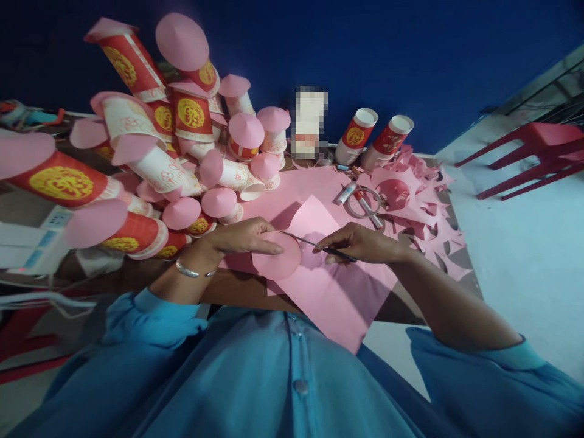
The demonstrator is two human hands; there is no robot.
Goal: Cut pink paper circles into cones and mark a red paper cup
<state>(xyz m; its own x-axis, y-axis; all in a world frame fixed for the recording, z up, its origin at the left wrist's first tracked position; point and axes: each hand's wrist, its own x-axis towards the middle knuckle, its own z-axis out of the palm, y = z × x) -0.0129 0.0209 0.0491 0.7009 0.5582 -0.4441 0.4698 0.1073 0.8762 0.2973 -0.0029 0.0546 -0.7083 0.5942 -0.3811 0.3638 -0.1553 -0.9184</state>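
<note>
My left hand (250,236) pinches a round pink paper disc (276,258), thumb on top, at its upper left. A slim-bladed tool with a black handle (340,253) is in my right hand (358,244), fingers closed around it. Its thin blade runs left across the disc's upper edge, and the tip ends close to my left fingers. Whether it is a knife or scissors seen edge-on I cannot tell. Beneath both hands lie pink paper sheets (340,298), one hanging over the table's front edge.
Several paper cups with pink cone tops (191,115) crowd the left side. Two cup stacks (358,137) stand at the back. A tape roll (364,202) and a glue stick (347,193) lie by pink paper scraps (424,201). A red stool (547,146) is at right.
</note>
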